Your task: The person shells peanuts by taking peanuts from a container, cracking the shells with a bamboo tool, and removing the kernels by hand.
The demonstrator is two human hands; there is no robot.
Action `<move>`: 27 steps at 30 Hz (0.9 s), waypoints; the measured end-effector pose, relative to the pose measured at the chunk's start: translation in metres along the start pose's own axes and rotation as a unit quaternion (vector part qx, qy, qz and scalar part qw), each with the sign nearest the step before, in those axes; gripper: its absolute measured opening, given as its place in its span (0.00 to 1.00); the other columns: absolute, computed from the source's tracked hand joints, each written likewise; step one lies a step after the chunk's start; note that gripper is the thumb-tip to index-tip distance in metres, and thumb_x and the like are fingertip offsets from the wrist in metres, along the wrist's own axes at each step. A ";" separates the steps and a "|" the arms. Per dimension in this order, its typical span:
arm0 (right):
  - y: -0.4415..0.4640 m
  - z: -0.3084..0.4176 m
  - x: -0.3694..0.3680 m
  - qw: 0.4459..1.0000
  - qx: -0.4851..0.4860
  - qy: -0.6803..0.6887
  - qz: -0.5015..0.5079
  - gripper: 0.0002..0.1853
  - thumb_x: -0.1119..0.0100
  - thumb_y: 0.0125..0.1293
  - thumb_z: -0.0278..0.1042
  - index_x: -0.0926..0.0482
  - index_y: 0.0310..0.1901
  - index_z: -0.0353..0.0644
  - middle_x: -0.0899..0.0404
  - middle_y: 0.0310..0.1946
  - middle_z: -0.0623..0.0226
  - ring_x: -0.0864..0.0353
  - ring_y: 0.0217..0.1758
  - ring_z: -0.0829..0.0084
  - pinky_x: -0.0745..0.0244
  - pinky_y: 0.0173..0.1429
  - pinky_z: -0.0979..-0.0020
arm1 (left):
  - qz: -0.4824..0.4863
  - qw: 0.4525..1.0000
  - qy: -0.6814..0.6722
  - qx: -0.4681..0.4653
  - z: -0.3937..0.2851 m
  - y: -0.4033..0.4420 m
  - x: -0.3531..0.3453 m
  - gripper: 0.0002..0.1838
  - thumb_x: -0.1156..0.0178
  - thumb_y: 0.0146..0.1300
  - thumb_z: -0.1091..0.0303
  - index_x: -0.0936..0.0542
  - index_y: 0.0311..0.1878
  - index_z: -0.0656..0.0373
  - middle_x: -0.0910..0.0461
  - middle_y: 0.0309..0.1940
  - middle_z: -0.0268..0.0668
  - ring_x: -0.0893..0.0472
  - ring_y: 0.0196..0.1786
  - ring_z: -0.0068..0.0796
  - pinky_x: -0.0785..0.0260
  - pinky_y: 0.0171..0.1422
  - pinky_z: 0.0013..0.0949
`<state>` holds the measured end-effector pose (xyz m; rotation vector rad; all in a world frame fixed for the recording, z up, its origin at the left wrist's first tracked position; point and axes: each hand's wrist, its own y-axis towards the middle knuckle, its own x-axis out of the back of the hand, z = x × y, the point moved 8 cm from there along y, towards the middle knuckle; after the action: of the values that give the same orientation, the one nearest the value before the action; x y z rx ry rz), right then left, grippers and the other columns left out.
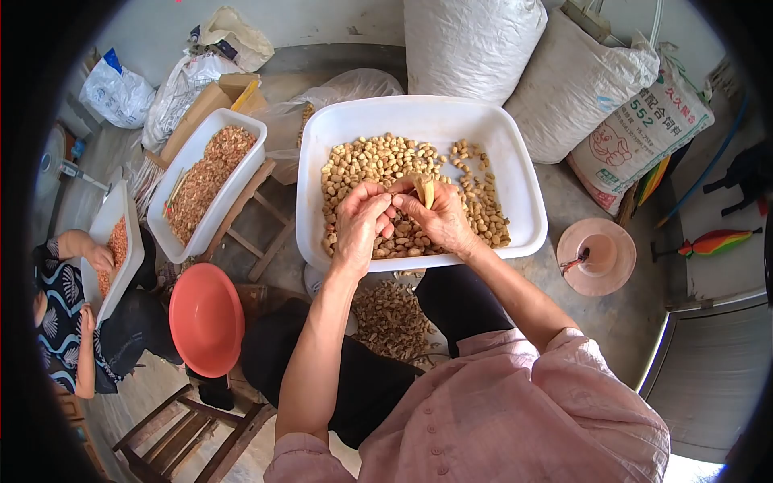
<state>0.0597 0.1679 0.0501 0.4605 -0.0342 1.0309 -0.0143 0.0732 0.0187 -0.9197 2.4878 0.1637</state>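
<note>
My left hand (362, 225) and my right hand (435, 216) meet over a white tub (527, 189) of unshelled peanuts (382, 159). The fingertips of both hands are pinched together, and what lies between them is too small to make out. A yellowish, flat piece (424, 191) rises from my right hand, held against the fingers; it looks like wood or bamboo. Below the tub, a pile of empty shells (392, 322) lies between my knees.
White tub of shelled peanuts (211, 181) on a wooden stool at left; red basin (206, 320) beside my leg; co-worker's hand (100, 258) in another tub (129, 282). Full sacks (580, 88) stand behind, a pink hat-like object (618, 258) at right, a wooden chair (189, 435) lower left.
</note>
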 end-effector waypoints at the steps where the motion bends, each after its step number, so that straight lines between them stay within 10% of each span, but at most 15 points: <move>1: 0.000 0.000 0.000 1.000 0.003 0.000 0.002 0.06 0.40 0.65 0.28 0.21 0.41 0.36 0.18 0.32 0.69 0.23 0.34 0.81 0.26 0.40 0.75 | -0.004 1.000 -0.007 0.008 0.001 0.000 0.001 0.02 0.47 0.65 0.73 0.27 0.36 0.60 0.29 0.24 0.29 0.36 0.22 0.13 0.39 0.25 0.21; 27: 0.000 0.001 -0.001 1.000 -0.009 -0.008 0.007 0.06 0.44 0.63 0.29 0.25 0.38 0.37 0.23 0.28 0.66 0.25 0.32 0.76 0.28 0.38 0.72 | 0.013 0.999 0.025 0.023 0.000 -0.001 0.006 0.09 0.56 0.62 0.72 0.27 0.40 0.62 0.27 0.28 0.34 0.39 0.20 0.14 0.43 0.23 0.21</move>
<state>0.0590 0.1669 0.0510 0.4526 -0.0608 1.0401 -0.0176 0.0685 0.0157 -0.8834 2.5388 0.0938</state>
